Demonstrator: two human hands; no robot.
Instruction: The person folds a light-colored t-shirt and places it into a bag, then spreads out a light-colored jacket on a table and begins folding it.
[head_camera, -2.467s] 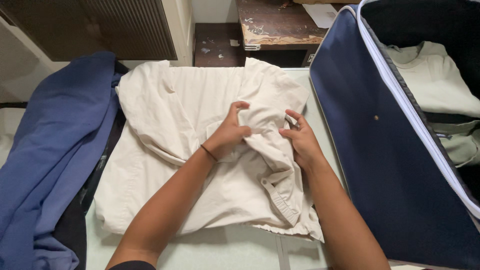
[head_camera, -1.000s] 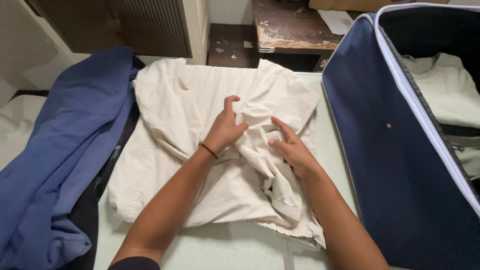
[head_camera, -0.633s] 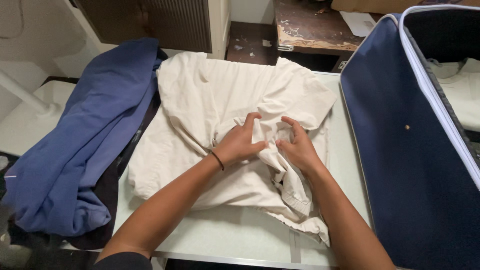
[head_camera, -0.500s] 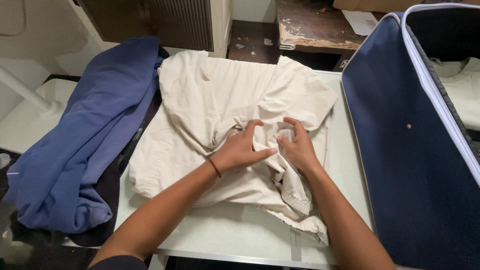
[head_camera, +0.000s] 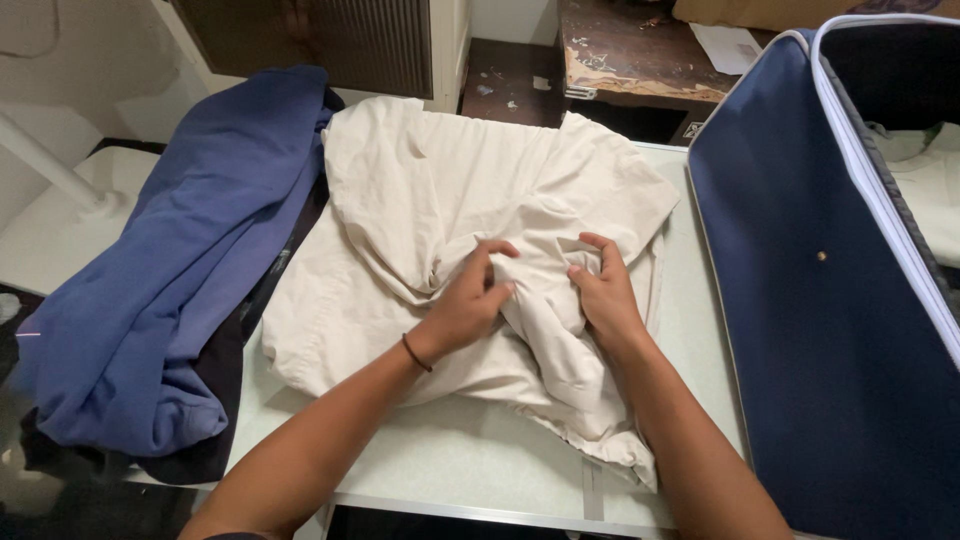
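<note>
Nearest the camera, two bare forearms reach in over the near edge of a pale green worktop (head_camera: 460, 465). The left hand (head_camera: 470, 305), with a thin dark band at the wrist, has its fingers (head_camera: 497, 268) curled shut on a bunched fold of a cream garment (head_camera: 430, 190); the right hand (head_camera: 603, 295) sits just beside it, fingers (head_camera: 590, 255) bent and pinching the same gathered fold. The cream garment lies spread across the middle of the worktop, crumpled at centre under both hands, with a hem trailing toward the near right. To the left, a blue garment (head_camera: 180, 260) is heaped along the worktop's left edge, lying over a darker cloth (head_camera: 205, 455) and touching the cream garment's left side. To the right stands an open navy suitcase (head_camera: 830, 330) with white piping along its rim; inside, at far right, pale folded clothing (head_camera: 925, 185) is visible, partly hidden by the suitcase wall. Farther off, a worn brown wooden surface (head_camera: 640, 45) carries a white sheet of paper (head_camera: 728, 45) and the edge of a cardboard box (head_camera: 760, 10). At far left centre is a slatted vent panel (head_camera: 330, 40).
</note>
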